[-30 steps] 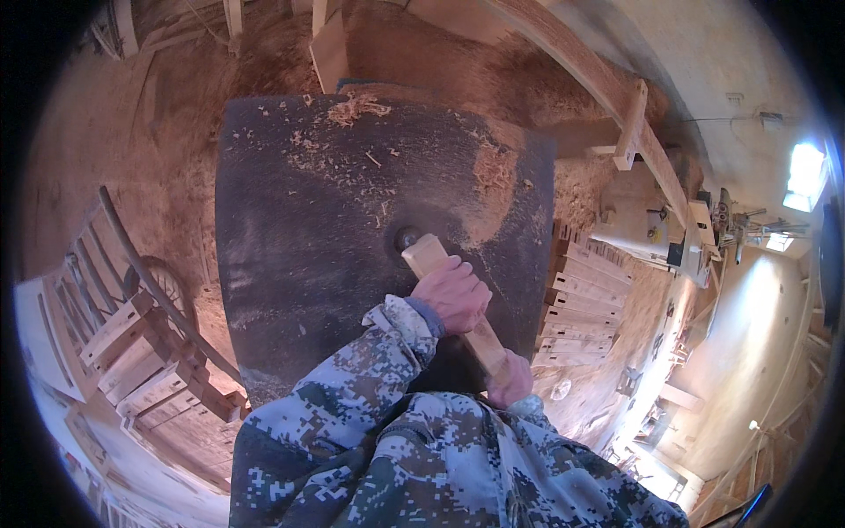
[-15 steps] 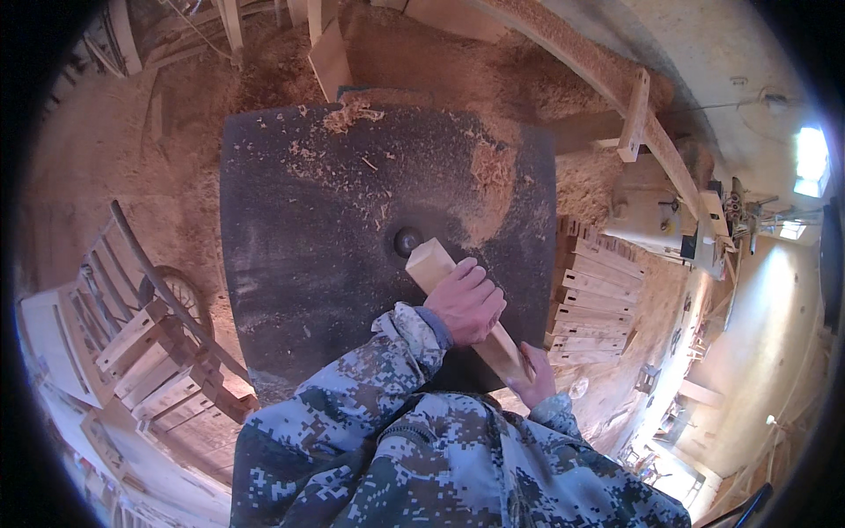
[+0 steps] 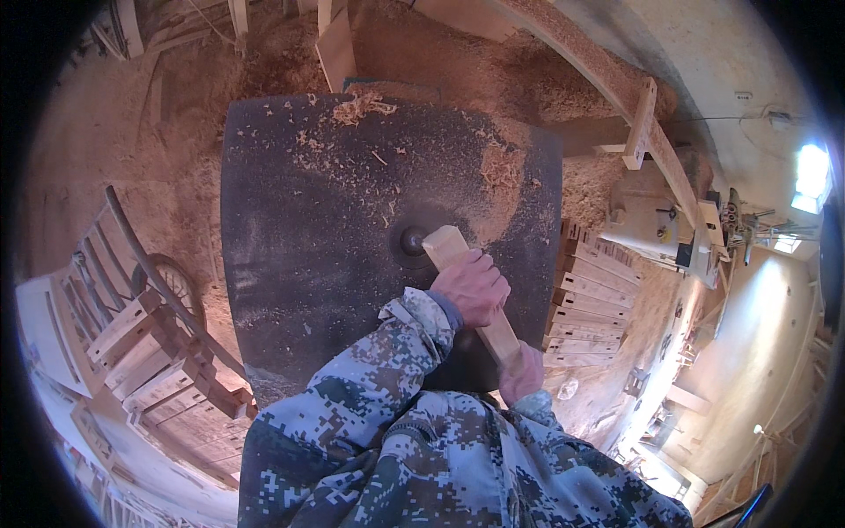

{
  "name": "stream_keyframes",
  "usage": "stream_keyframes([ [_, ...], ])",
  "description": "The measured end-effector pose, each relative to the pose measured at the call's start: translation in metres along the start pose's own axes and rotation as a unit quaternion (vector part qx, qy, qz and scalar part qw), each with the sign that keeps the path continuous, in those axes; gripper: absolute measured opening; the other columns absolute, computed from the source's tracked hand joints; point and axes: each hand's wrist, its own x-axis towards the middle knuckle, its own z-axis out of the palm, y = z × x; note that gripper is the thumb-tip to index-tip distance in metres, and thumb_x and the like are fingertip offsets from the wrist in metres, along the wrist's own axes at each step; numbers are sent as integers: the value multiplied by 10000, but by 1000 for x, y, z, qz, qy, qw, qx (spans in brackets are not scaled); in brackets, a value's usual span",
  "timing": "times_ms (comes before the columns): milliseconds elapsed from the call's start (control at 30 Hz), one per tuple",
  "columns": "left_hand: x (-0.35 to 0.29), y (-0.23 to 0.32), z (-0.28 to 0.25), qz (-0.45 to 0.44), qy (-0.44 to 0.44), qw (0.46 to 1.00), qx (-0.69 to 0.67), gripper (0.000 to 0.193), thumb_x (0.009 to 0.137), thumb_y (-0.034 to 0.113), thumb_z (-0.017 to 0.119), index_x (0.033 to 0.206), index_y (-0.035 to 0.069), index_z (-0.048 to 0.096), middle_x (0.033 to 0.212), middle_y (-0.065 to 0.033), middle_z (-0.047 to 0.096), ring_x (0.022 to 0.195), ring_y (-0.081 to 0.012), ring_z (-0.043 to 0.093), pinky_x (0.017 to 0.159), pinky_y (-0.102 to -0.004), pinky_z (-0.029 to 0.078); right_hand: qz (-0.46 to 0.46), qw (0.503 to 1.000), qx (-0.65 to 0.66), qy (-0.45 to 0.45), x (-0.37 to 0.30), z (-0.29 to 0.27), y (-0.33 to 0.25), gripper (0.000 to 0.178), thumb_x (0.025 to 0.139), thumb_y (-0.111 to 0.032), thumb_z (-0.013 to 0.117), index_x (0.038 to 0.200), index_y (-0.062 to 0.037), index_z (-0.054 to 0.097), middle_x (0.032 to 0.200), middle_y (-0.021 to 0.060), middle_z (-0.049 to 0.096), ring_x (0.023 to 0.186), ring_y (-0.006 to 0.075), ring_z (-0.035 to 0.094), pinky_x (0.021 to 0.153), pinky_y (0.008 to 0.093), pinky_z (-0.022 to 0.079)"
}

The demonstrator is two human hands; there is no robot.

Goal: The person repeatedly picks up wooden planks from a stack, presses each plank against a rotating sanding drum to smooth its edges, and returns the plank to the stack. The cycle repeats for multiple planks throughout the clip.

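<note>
A pale squared wooden block [image 3: 500,337] slants across a dark metal machine table [image 3: 299,229]. My left hand [image 3: 473,289] is closed over its upper middle, fingers wrapped over the far side. Around the near end, close to my body, my right hand [image 3: 522,374] is closed too. The block's far end lies just right of a round dark spindle [image 3: 413,239] rising from the table's middle; whether they touch I cannot tell. Wood shavings [image 3: 361,107] and sawdust are scattered over the table, mostly toward its far side.
Slotted timber pieces [image 3: 591,304] are stacked right of the table. At left, more cut timbers [image 3: 163,374] lie by a cart with a spoked wheel [image 3: 176,286]. A long beam [image 3: 581,57] crosses the far right. Sawdust covers the floor beyond the table.
The block has turned slightly more upright, its far end shifting a little right and away. My right hand has moved left with the near end. My left hand keeps its hold.
</note>
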Motion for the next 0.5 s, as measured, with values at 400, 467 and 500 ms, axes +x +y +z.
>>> stream_keyframes([
  [400,-23,9,-20,-28,14,999,-6,163,860,173,729,753,118,619,719,-38,597,778,-246,599,814,-389,497,-41,998,53,11,-6,-4,-15,627,726,-85,732,1328,0,577,1187,215,662,1070,442,608,959,515,511],
  [467,-28,13,-25,-31,19,999,9,169,867,176,733,753,111,625,717,-40,609,774,-249,602,813,-398,500,-51,997,63,14,-8,-1,-15,625,719,-79,736,1321,-6,586,1183,213,667,1066,442,609,950,511,517],
  [500,-29,14,-28,-35,20,999,15,165,869,176,731,756,110,630,716,-39,610,771,-249,601,813,-398,501,-47,997,63,12,-8,-1,-15,624,715,-77,739,1317,-10,590,1181,212,669,1065,442,610,945,509,519],
])
